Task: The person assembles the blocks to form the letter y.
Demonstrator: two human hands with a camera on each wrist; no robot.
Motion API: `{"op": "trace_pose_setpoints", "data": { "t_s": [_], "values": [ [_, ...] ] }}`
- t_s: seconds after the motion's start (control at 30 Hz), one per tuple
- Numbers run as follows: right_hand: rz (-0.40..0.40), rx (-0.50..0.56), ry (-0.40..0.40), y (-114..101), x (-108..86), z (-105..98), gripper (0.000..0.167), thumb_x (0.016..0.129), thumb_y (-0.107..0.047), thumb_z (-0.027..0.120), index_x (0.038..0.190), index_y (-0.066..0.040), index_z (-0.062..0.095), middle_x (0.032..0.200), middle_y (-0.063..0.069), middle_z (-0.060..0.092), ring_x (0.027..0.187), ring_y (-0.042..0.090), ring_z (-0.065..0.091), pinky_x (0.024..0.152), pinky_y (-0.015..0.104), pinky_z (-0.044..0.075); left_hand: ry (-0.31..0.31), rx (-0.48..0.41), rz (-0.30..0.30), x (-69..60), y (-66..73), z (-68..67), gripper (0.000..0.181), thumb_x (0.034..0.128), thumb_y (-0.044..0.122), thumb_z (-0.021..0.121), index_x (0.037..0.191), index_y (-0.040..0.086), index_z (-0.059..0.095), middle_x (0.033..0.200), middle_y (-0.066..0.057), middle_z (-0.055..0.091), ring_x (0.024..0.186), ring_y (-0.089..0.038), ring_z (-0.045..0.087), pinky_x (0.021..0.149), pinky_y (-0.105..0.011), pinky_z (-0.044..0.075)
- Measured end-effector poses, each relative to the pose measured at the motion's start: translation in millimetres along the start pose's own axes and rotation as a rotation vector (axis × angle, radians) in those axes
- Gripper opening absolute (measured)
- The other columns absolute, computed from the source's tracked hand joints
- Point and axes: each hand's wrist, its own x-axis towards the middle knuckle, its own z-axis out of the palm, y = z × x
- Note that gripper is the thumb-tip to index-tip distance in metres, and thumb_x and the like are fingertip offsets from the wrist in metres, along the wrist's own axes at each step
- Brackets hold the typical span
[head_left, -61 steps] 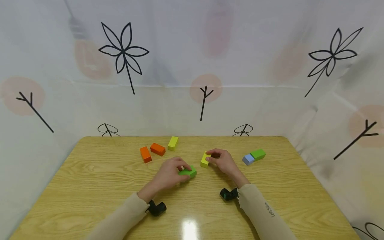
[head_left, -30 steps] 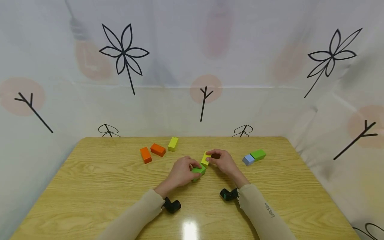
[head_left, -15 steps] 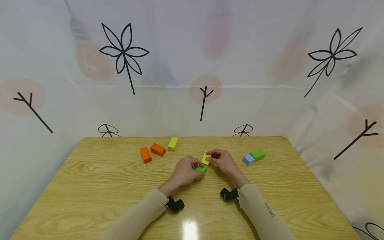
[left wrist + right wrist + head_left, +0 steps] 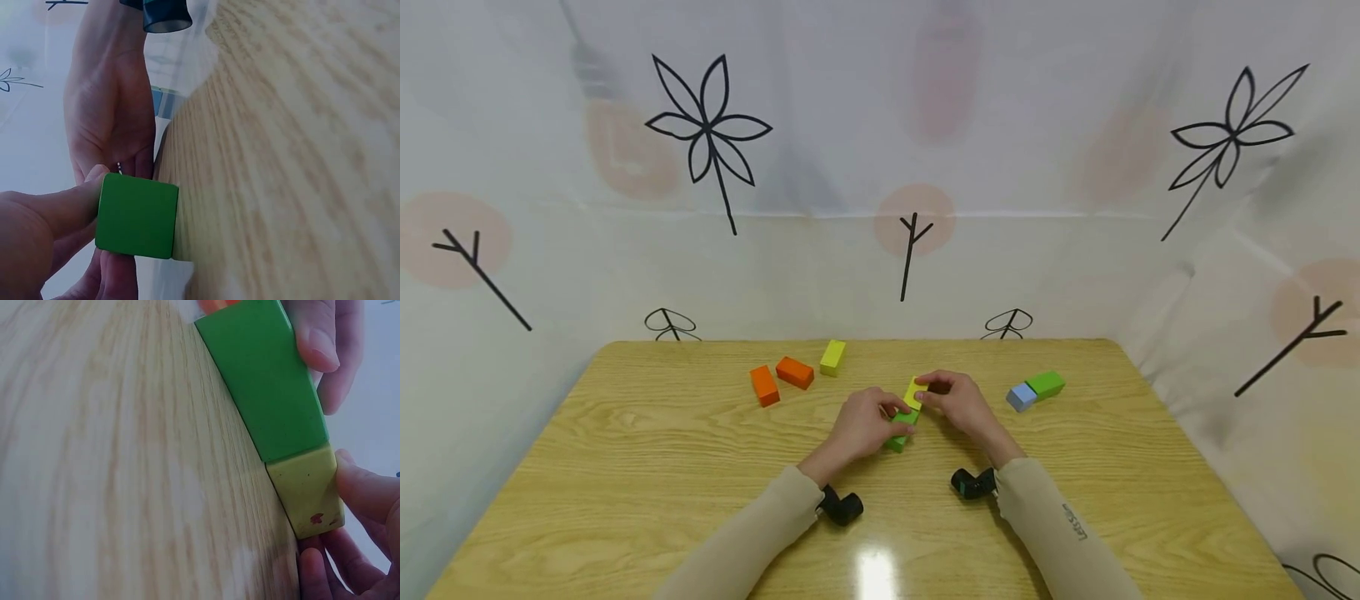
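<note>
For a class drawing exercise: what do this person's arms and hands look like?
The left hand and right hand are bare, with long beige sleeves; dark lettering marks the right one. A black, elbow-shaped device sits at each wrist.

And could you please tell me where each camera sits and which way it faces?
Head: on the head, facing forward and down over the brown wood-grain table; left hand, right hand and beige sleeves show.
Left wrist: on that wrist, facing the square end of the smooth green rectangular block; parts of both hands show.
Right wrist: on that wrist, facing the green block's side and the smooth yellow rectangular block at its end; parts of both hands show.
Both wrist views share the green block.
</note>
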Motion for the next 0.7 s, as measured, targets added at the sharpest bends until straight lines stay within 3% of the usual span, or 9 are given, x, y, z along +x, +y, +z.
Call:
{"op": "trace_pose_setpoints", "data": {
  "t_s": [0.23,0.7],
  "values": [
    [0.017,-0.006,0.006,2.0,3.3,0.2,0.023,0.092,-0.015,0.074,0.114,-0.009,0.074,0.109,0.006,0.069,0.097,0.022,0.061,0.078,0.034,0.047,-0.017,-0.051,-0.039,3.3,-2.1,-2.9,0.013,0.0848,0.028,0.082,0.096,0.021,0.079,0.084,0.007,0.060,0.075,-0.011,0.056,0.062,-0.026,0.048],
    [0.022,-0.020,0.005,0.9,1.1,1.0,0.025,0.092,-0.016,0.074,0.116,-0.009,0.073,0.109,0.006,0.069,0.099,0.024,0.062,0.081,0.039,0.049,-0.069,-0.088,-0.053,7.3,-0.8,-4.6,0.020,0.0855,0.024,0.081,0.103,0.016,0.076,0.078,0.004,0.059,0.068,-0.012,0.052,0.056,-0.023,0.043]
  ]
}}
